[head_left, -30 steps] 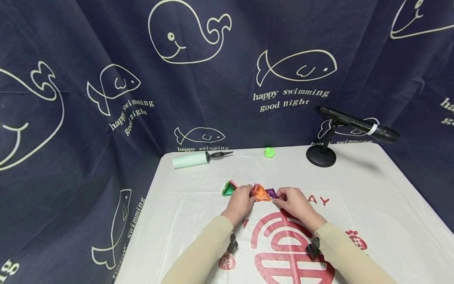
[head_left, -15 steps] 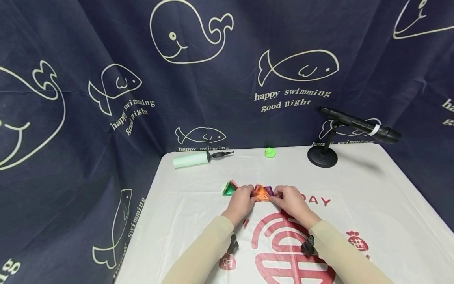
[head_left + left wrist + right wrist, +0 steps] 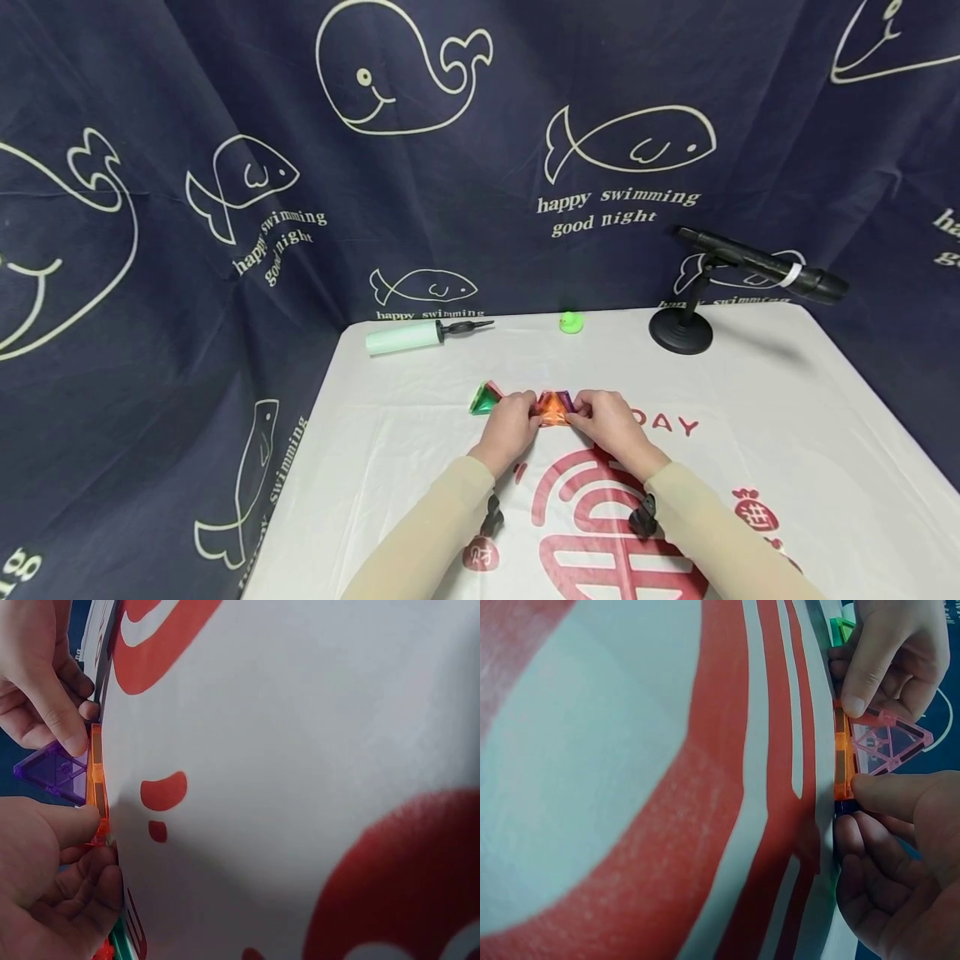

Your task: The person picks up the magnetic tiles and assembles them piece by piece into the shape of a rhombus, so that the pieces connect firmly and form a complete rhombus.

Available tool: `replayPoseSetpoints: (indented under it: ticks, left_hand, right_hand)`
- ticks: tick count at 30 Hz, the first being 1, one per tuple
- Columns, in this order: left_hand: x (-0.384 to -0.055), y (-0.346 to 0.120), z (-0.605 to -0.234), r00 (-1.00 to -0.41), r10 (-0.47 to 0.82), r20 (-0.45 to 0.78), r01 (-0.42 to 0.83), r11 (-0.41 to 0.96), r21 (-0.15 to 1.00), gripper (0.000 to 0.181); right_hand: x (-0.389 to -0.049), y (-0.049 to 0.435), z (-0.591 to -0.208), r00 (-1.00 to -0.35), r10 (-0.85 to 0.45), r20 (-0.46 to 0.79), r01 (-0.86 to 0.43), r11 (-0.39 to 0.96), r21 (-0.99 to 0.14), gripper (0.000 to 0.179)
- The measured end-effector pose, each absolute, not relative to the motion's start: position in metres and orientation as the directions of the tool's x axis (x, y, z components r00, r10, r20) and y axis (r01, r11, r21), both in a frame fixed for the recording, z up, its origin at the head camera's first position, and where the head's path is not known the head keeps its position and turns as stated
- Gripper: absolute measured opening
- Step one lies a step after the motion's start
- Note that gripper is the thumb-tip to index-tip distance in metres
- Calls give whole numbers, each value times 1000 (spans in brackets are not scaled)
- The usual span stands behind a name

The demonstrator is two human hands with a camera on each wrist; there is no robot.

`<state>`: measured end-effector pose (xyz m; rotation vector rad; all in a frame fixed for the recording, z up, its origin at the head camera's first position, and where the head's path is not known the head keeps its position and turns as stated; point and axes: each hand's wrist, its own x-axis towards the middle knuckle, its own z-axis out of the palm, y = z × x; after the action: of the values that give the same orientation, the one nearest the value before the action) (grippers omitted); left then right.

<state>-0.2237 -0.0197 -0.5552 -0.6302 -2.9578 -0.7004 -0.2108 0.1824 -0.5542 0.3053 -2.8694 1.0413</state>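
An orange triangular magnetic tile (image 3: 554, 411) lies between the hands, its near edge facing the wrist cameras. A purple triangular magnetic tile (image 3: 58, 775) stands up at its right side, and a pink one (image 3: 891, 742) rises at its left. My left hand (image 3: 512, 423) pinches the pink tile close to the orange tile's left corner. My right hand (image 3: 609, 425) pinches the purple tile at the opposite corner, thumb towards the camera. Fingers partly hide both side tiles. Left of the left hand sits a green triangular tile (image 3: 483, 401) with a reddish one behind it.
A pale green hand pump (image 3: 405, 337) lies at the back left of the white-covered table (image 3: 795, 417). Behind the hands stands a small green rubber duck (image 3: 571, 322). A black microphone (image 3: 757, 260) on a round-based stand is at the back right, before a dark blue curtain (image 3: 480, 208).
My right hand has moved left, bringing the purple tile against the orange tile's right side. The left hand has stayed almost still.
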Motion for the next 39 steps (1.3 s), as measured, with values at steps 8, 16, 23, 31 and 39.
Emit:
replayPoseSetpoints:
  ticks: [8, 16, 23, 31, 39]
  left_hand:
    - [-224, -23, -557, -912, 386, 142, 409, 813, 416, 19]
    - [-223, -23, -556, -904, 401, 148, 425, 808, 407, 19]
    - [-224, -22, -557, -897, 413, 156, 439, 804, 401, 21]
    - [-223, -21, -555, -896, 414, 163, 443, 803, 398, 24]
    - [-223, -20, -557, -890, 421, 175, 456, 802, 386, 26]
  right_hand:
    - [-210, 177, -552, -976, -168, 135, -216, 767, -604, 21]
    - [-208, 175, -553, -971, -171, 167, -236, 787, -570, 23]
    - [-206, 172, -555, -960, -180, 215, -269, 808, -524, 24]
    - [-205, 172, -555, -955, -176, 238, -277, 817, -507, 25]
    - [-204, 172, -554, -954, -181, 238, -278, 828, -487, 26]
